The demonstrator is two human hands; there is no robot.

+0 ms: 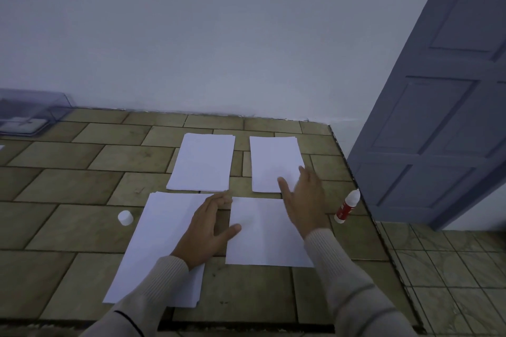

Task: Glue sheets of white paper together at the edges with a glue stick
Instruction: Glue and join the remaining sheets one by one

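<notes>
White paper sheet (262,232), light and floppy, probably lifts best by an edge. Left hand (208,227) and right hand (304,200) flat, holding nothing.

tiled table (68,186), four paper stacks (202,161), glue stick (347,206), white cap (125,218), clear box (30,115)

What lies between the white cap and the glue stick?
In the head view, the near-left paper stack, the left hand, the near-right sheet and the right hand lie between the cap and the glue stick.
</notes>
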